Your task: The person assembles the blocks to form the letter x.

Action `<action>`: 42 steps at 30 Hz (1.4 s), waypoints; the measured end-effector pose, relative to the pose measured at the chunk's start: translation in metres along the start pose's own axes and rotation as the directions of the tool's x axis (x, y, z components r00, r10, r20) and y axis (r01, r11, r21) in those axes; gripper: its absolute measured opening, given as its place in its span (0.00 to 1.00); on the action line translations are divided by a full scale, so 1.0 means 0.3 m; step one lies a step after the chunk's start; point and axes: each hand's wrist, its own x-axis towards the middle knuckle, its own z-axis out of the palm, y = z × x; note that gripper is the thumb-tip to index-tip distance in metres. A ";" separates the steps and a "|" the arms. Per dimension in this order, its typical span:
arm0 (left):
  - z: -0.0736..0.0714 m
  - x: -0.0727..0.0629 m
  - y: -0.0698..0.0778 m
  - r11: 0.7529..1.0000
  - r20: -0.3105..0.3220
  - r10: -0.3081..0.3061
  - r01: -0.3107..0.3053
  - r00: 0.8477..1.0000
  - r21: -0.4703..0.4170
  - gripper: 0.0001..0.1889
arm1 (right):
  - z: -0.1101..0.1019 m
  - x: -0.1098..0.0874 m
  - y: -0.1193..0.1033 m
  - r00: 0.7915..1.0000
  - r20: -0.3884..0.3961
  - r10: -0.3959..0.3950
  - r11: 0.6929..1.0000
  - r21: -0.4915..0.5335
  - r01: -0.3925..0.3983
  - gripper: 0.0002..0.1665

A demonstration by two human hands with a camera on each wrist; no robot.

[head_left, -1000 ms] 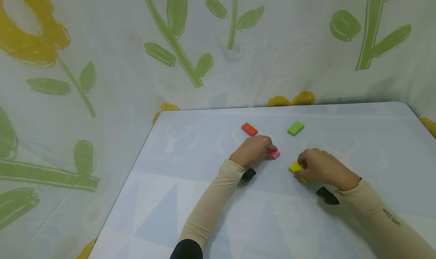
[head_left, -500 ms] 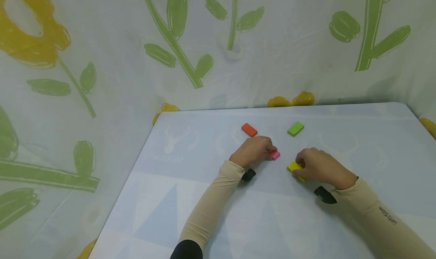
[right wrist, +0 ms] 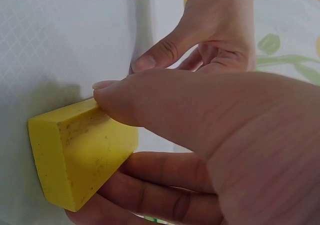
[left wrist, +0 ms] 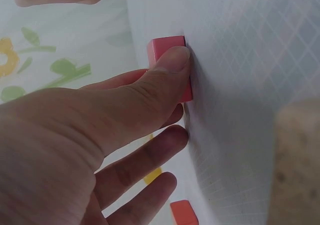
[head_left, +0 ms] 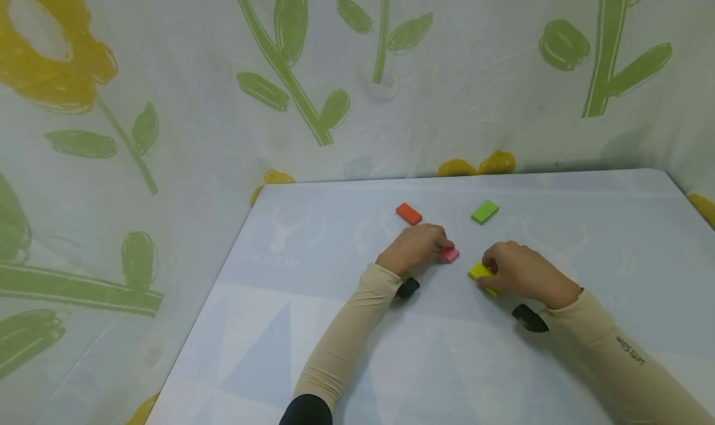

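A small pink block [head_left: 450,254] lies on the table, pinched between the thumb and fingers of my left hand [head_left: 416,248]; the left wrist view shows the thumb across the face of the pink block [left wrist: 167,45]. My right hand [head_left: 527,273] grips a yellow block [head_left: 479,271] by its long sides, to the right of the pink one. In the right wrist view, the thumb is on one edge of the yellow block [right wrist: 90,150] and the fingers curl at the opposite edge. Part of each held block is hidden by the hand.
An orange block [head_left: 409,213] lies behind my left hand, and a green block [head_left: 485,212] farther back on the right. The pale patterned table [head_left: 268,326] ends at a back edge against a flower-printed curtain [head_left: 190,53].
My right hand has slid slightly to the left with the yellow block, toward the pink one. My left hand and the pink, orange and green blocks have stayed in place.
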 end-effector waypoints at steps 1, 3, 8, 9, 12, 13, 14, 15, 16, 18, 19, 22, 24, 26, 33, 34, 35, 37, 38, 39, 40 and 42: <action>0.001 0.000 0.000 1.000 0.001 -0.001 0.001 1.000 -0.001 0.18 | 0.000 0.001 0.000 1.000 0.000 -0.001 1.000 0.001 0.001 0.10; 0.001 0.000 0.000 1.000 0.002 0.001 -0.001 1.000 0.004 0.18 | 0.001 0.004 0.000 1.000 0.001 0.000 1.000 0.001 0.000 0.10; 0.002 0.001 -0.001 1.000 0.004 0.008 -0.008 1.000 0.014 0.18 | 0.001 0.010 0.002 1.000 0.001 0.006 1.000 0.001 -0.006 0.09; 0.002 0.001 -0.001 1.000 0.003 0.008 -0.008 1.000 0.012 0.18 | 0.001 0.011 0.002 1.000 -0.001 0.007 1.000 0.000 -0.007 0.10; 0.001 -0.001 0.000 1.000 -0.003 0.009 -0.009 1.000 0.007 0.18 | 0.000 0.012 0.004 1.000 0.000 0.008 1.000 -0.003 -0.008 0.10; 0.000 -0.001 0.000 1.000 -0.004 0.007 -0.007 1.000 0.003 0.18 | 0.000 0.012 0.003 1.000 0.002 0.009 1.000 -0.004 -0.009 0.11; 0.000 -0.001 0.001 1.000 -0.004 0.006 -0.006 1.000 0.000 0.18 | 0.000 0.012 0.003 1.000 0.004 0.010 1.000 -0.004 -0.010 0.11; -0.001 -0.002 0.001 1.000 -0.005 0.005 -0.005 1.000 0.000 0.18 | -0.001 0.013 0.003 1.000 0.008 0.010 1.000 -0.003 -0.010 0.12; -0.001 -0.002 0.001 1.000 -0.004 0.005 -0.005 1.000 -0.001 0.18 | -0.001 0.014 0.002 1.000 0.009 0.012 1.000 -0.003 -0.012 0.12; -0.002 -0.001 0.001 1.000 -0.003 0.004 -0.004 1.000 -0.003 0.18 | -0.001 0.015 0.001 1.000 0.013 0.014 1.000 -0.002 -0.014 0.13; -0.002 -0.001 0.000 1.000 -0.003 0.006 -0.006 1.000 -0.003 0.19 | -0.001 0.017 0.001 1.000 0.014 0.013 1.000 -0.004 -0.013 0.13; -0.002 -0.003 0.000 1.000 -0.004 0.012 -0.012 1.000 0.003 0.19 | 0.001 0.024 -0.001 1.000 0.012 0.013 1.000 -0.007 -0.013 0.13; -0.003 -0.004 0.001 1.000 -0.004 0.013 -0.013 1.000 0.004 0.19 | 0.002 0.029 -0.001 1.000 0.010 0.013 1.000 -0.010 -0.013 0.13; -0.005 -0.005 0.003 1.000 -0.003 0.012 -0.012 1.000 0.002 0.19 | 0.003 0.035 -0.002 1.000 0.008 0.011 1.000 -0.013 -0.011 0.13; -0.009 -0.007 0.004 1.000 0.003 0.009 -0.009 1.000 0.004 0.19 | 0.001 0.041 -0.005 1.000 0.003 -0.002 1.000 -0.006 0.002 0.11; -0.010 -0.008 0.004 1.000 0.002 0.011 -0.011 1.000 0.004 0.19 | 0.002 0.042 -0.006 1.000 0.004 -0.002 1.000 -0.005 0.002 0.11; -0.010 -0.008 0.004 1.000 0.002 0.012 -0.012 1.000 0.004 0.19 | 0.002 0.043 -0.007 1.000 0.006 0.002 1.000 -0.005 -0.002 0.11; -0.009 -0.009 0.003 1.000 0.000 0.015 -0.015 1.000 0.004 0.18 | 0.002 0.046 -0.011 1.000 0.011 0.014 1.000 -0.006 -0.014 0.13; -0.009 -0.009 0.002 1.000 -0.002 0.017 -0.017 1.000 0.007 0.18 | 0.001 0.046 -0.011 1.000 0.013 0.017 1.000 -0.009 -0.017 0.14; -0.008 -0.009 0.002 1.000 -0.004 0.019 -0.019 1.000 0.009 0.18 | 0.002 0.048 -0.012 1.000 0.015 0.023 1.000 -0.009 -0.023 0.15; -0.008 -0.010 0.002 1.000 -0.006 0.019 -0.019 1.000 0.012 0.18 | 0.003 0.050 -0.014 1.000 0.018 0.026 1.000 -0.010 -0.026 0.16; -0.006 -0.008 0.002 1.000 -0.008 0.018 -0.017 1.000 0.013 0.18 | 0.004 0.052 -0.017 0.999 0.020 0.033 0.999 -0.011 -0.032 0.17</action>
